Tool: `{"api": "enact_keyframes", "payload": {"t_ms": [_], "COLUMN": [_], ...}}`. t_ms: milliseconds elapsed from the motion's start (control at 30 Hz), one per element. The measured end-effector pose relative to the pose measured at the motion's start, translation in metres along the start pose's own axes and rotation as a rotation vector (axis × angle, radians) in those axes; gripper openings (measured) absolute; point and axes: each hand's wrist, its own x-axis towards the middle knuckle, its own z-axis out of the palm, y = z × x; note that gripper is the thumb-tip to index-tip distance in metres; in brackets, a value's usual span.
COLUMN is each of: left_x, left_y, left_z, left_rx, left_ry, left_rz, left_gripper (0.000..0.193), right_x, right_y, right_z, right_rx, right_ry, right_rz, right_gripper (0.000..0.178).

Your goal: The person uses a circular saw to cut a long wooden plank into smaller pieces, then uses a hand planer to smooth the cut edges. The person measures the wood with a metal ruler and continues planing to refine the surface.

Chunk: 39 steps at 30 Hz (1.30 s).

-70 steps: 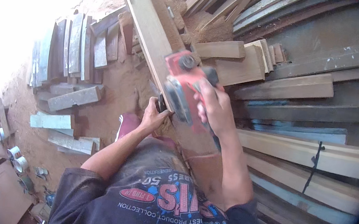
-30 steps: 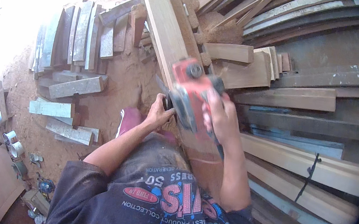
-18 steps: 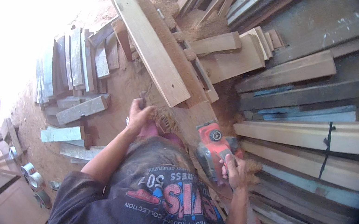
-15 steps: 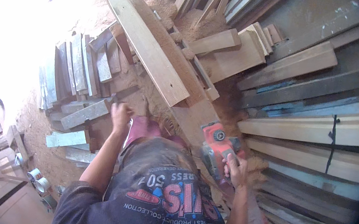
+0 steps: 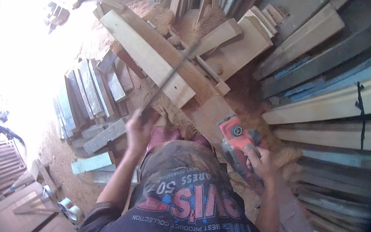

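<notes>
My right hand (image 5: pixel 262 164) grips the handle of a red and grey electric hand planer (image 5: pixel 235 136), which rests on the near end of the wooden bench (image 5: pixel 207 114). My left hand (image 5: pixel 140 130) is closed around one end of a long, thin dark bar (image 5: pixel 170 77). The bar slants up and away to the right, crossing above a pale wooden board (image 5: pixel 144 56) that lies lengthwise on the bench. A small dark hole shows near the board's closer end. Motion blurs the left fingers and the bar, so its exact kind is unclear.
Sawdust (image 5: pixel 155 14) covers the bench and ground. Stacked planks (image 5: pixel 337 106) fill the right side, some tied with a black strap (image 5: pixel 360 107). Shorter timber pieces (image 5: pixel 90 86) lie at left. Cut blocks (image 5: pixel 222 37) sit beyond the bench. White tins (image 5: pixel 69 209) stand at lower left.
The long dark bar now stands out raised in my left hand, across the board. My right hand keeps hold of the planer. The whole view has shifted slightly.
</notes>
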Motion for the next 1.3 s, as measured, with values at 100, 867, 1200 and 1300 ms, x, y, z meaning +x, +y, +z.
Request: {"api": "enact_keyframes", "payload": {"t_ms": [100,867,1200,1300], "left_x": [-0.006,0.007,0.003,0.003], "left_y": [-0.008,-0.025,-0.025,-0.025], "left_z": [0.051,0.069,0.073,0.075], "left_rx": [0.121,0.302,0.187,0.189], "left_ry": [-0.077,-0.098,-0.069,-0.065], "left_rz": [0.106,0.163,0.148,0.123], "left_gripper": [0.021,0.019,0.017,0.017], "right_x": [-0.001,0.0,-0.012,-0.013], "right_y": [-0.005,0.026,-0.022,-0.056], "right_z": [0.002,-0.002,0.008,0.017], "right_rx": [-0.082,0.108,-0.034,0.115], "right_ry": [0.057,-0.029,-0.067,-0.117], "right_rz": [-0.025,-0.055,0.012,-0.049], "right_gripper": [0.051,0.052,0.056,0.055]}}
